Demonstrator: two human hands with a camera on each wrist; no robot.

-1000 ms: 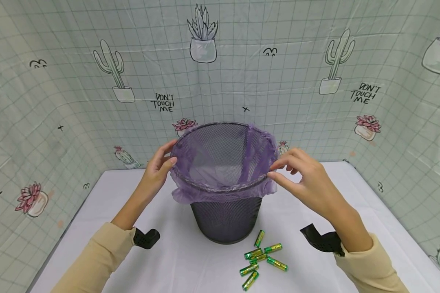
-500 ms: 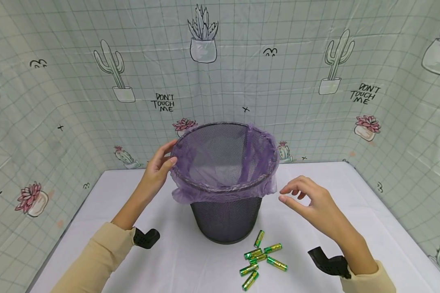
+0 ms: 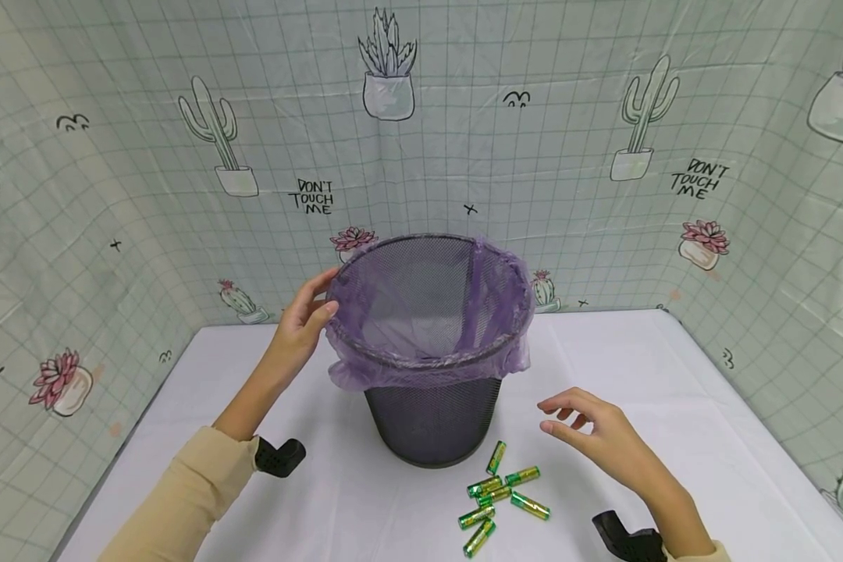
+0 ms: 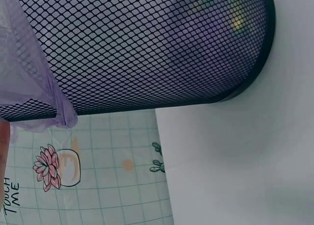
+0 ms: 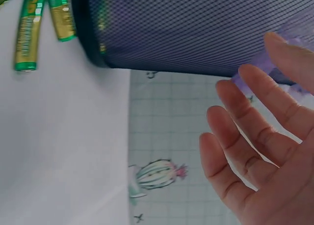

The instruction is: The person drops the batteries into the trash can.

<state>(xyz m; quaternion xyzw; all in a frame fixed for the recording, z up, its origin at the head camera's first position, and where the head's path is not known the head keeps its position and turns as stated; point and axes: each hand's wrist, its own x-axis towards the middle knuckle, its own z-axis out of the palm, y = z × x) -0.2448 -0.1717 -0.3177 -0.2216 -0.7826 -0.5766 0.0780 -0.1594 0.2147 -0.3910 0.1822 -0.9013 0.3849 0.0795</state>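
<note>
A black mesh wastebasket (image 3: pixel 432 425) stands upright mid-table, lined with a thin purple bin bag (image 3: pixel 421 376) folded over its rim. My left hand (image 3: pixel 304 316) holds the rim on its left side, thumb and fingers against the bag's edge. Only part of a finger (image 4: pixel 4 146) of that hand shows in the left wrist view. My right hand (image 3: pixel 597 433) hovers right of the wastebasket, fingers loosely bent and holding nothing. Several green and gold batteries (image 3: pixel 495 495) lie in front of the wastebasket, left of and nearer than that hand. Batteries (image 5: pixel 30 33) also show in the right wrist view.
A white cloth covers the table (image 3: pixel 309 499). Behind it and at both sides hangs a grid-patterned curtain (image 3: pixel 449 156) with cactus prints. A black wrist mount (image 3: pixel 279 457) sits on the left forearm, and another (image 3: pixel 628 538) on the right.
My right hand has let go of the bag at the right rim and come down toward me, level with the wastebasket's lower part. My left hand stays on the rim.
</note>
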